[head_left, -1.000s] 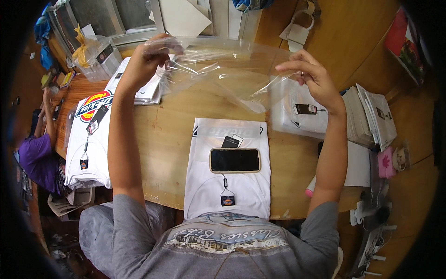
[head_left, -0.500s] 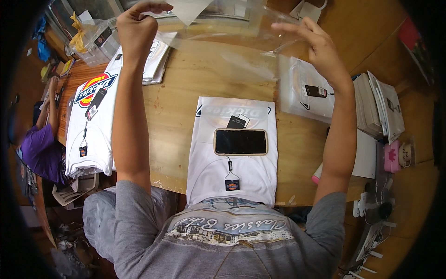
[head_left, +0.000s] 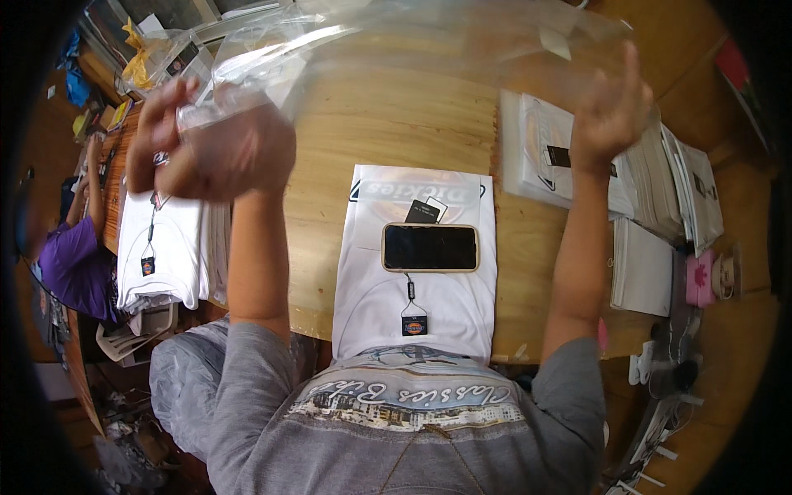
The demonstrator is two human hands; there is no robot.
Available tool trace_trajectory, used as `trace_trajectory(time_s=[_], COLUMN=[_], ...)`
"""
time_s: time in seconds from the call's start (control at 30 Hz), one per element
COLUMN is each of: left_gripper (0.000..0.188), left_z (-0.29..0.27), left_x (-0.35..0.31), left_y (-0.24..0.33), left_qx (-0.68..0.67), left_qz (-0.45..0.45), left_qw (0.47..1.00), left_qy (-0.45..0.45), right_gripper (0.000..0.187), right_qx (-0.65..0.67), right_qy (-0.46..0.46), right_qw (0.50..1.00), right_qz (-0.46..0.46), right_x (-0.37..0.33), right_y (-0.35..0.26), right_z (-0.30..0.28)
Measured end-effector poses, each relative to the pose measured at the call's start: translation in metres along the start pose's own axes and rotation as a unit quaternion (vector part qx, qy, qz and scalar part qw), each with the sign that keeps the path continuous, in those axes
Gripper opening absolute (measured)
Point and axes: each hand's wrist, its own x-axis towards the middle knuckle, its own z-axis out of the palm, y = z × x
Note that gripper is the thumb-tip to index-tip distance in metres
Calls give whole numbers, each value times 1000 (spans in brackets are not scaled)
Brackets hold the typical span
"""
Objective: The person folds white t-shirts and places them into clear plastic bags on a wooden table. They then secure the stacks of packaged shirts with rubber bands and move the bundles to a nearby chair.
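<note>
A clear plastic bag (head_left: 429,37) is stretched in the air above the far part of the table, blurred by motion. My left hand (head_left: 227,148), also smeared, is closed on the bag's left end, with film lying over its fingers. At the bag's right end, my right hand (head_left: 609,120) points one finger up while its other fingers fold against the film. Between my forearms lies a folded white T-shirt (head_left: 454,301) with a black neck tag and a dark hang tag. A phone (head_left: 431,247) with a dark screen rests on the shirt.
Folded white shirts (head_left: 165,239) are stacked at the left. A bagged shirt (head_left: 532,177) and further packed stacks (head_left: 660,194) stand at the right, near a pink box (head_left: 700,279). Another person in a purple top (head_left: 78,268) sits at far left.
My left hand has come down and nearer, and its fingers have closed on the film. My right hand has moved slightly right and nearer. The bag is now drawn wider; the phone still lies on the shirt.
</note>
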Motion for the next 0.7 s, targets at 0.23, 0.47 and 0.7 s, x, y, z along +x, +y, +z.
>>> trace_trajectory(time_s=[0.23, 0.47, 0.7], left_gripper=[27, 8, 8], left_z=[-29, -22, -34], left_x=[-143, -224, -217], left_y=[-24, -11, -29], left_qx=[-18, 172, 5], left_qz=[-457, -564, -740], left_qw=[748, 667, 535], left_qy=[-481, -456, -408], right_gripper=[9, 12, 11], right_qx=[77, 341, 282], right_qy=[-300, -333, -439], right_qw=[902, 677, 552], right_qz=[301, 560, 651], right_x=[-162, -270, -240], right_y=[-7, 15, 17], right_z=[5, 9, -1])
